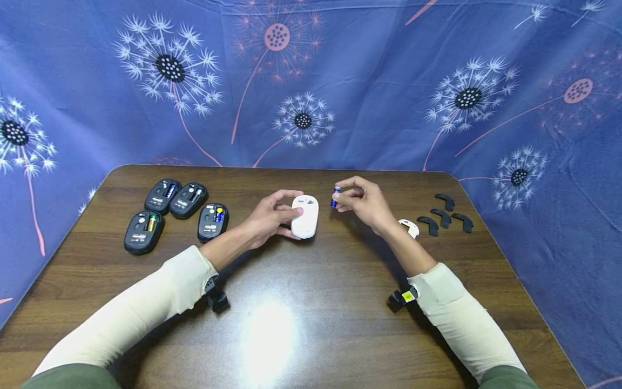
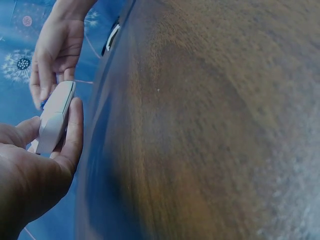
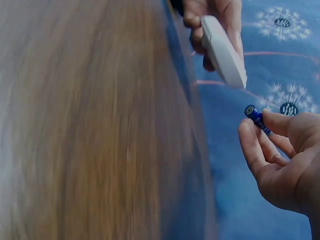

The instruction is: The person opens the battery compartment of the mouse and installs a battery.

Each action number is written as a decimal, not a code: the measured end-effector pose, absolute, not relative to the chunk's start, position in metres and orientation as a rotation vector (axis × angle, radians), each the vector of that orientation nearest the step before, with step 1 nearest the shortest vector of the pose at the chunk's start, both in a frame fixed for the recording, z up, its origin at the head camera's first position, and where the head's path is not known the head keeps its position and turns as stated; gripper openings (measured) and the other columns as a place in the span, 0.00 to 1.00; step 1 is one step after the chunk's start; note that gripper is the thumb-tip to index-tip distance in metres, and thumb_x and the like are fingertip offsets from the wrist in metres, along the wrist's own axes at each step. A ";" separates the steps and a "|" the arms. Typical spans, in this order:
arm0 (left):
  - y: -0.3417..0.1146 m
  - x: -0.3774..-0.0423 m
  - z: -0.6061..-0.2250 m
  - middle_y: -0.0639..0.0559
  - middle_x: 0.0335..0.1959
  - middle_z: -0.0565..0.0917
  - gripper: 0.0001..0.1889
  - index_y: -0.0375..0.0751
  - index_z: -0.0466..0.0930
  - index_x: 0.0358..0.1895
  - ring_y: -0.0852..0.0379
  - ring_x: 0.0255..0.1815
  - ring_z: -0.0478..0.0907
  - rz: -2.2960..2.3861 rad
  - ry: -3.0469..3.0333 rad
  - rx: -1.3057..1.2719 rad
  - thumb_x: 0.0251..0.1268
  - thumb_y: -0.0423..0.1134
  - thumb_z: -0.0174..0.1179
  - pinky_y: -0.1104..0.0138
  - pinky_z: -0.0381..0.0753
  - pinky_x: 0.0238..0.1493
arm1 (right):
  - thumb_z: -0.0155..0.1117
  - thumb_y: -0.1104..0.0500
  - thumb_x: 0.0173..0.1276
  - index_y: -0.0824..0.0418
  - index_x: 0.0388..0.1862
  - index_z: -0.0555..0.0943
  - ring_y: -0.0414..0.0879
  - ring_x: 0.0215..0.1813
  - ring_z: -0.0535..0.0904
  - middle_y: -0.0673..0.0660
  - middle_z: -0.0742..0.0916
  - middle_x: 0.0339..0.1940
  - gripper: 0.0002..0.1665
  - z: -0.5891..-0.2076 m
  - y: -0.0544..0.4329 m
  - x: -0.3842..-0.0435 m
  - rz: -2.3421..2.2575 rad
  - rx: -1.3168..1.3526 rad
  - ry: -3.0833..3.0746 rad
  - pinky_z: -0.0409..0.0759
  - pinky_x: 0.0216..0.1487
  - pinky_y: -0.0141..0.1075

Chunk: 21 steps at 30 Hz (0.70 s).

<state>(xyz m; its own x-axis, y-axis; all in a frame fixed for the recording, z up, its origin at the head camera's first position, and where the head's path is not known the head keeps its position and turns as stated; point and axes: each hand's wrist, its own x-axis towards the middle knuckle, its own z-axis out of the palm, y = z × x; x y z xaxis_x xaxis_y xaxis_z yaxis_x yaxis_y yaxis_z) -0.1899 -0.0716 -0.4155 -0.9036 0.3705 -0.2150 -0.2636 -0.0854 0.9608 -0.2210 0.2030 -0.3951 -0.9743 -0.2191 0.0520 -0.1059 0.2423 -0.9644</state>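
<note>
A white computer mouse (image 1: 306, 220) is held in my left hand (image 1: 268, 217), its underside turned up toward the head camera. The thumb lies on the near face and the other fingers wrap the sides; in the left wrist view the mouse (image 2: 56, 117) appears edge-on. Just to the right, my right hand (image 1: 362, 202) pinches a small blue battery (image 1: 335, 196) between thumb and fingers. One end of the battery (image 3: 254, 114) points out of the fingertips in the right wrist view. Mouse and battery are a short gap apart.
At the left lie several black mice (image 1: 143, 232) with open battery bays; batteries show in some. Several black curved covers (image 1: 441, 218) and one white cover (image 1: 410, 228) lie at the right, near my right forearm. A patterned blue cloth (image 1: 369, 86) hangs behind the wooden table (image 1: 330, 324).
</note>
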 end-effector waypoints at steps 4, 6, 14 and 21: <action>-0.071 -0.190 -0.415 0.40 0.55 0.86 0.32 0.41 0.65 0.87 0.51 0.42 0.90 2.030 1.781 0.116 0.87 0.30 0.61 0.55 0.99 0.42 | 0.75 0.67 0.79 0.76 0.67 0.82 0.41 0.37 0.93 0.56 0.95 0.41 0.23 -0.392 0.193 -0.217 -1.906 -0.332 2.344 0.97 0.47 0.38; -0.071 -0.190 -0.415 0.40 0.56 0.85 0.32 0.41 0.65 0.87 0.51 0.43 0.90 2.024 1.783 0.112 0.87 0.30 0.61 0.55 0.99 0.42 | 0.75 0.67 0.79 0.75 0.67 0.83 0.41 0.38 0.93 0.53 0.95 0.40 0.23 -0.391 0.188 -0.215 -1.910 -0.339 2.329 0.97 0.48 0.39; -0.072 -0.190 -0.415 0.41 0.54 0.85 0.31 0.42 0.66 0.87 0.51 0.43 0.90 2.028 1.767 0.108 0.87 0.30 0.61 0.54 0.99 0.43 | 0.75 0.69 0.78 0.77 0.63 0.85 0.41 0.37 0.93 0.68 0.95 0.48 0.20 -0.389 0.168 -0.211 -1.913 -0.408 2.317 0.97 0.44 0.38; -0.072 -0.190 -0.416 0.41 0.52 0.86 0.30 0.42 0.68 0.86 0.51 0.42 0.91 2.036 1.771 0.110 0.87 0.30 0.61 0.54 0.99 0.43 | 0.76 0.69 0.77 0.75 0.61 0.87 0.41 0.37 0.92 0.68 0.95 0.48 0.18 -0.390 0.163 -0.211 -1.885 -0.428 2.346 0.96 0.44 0.37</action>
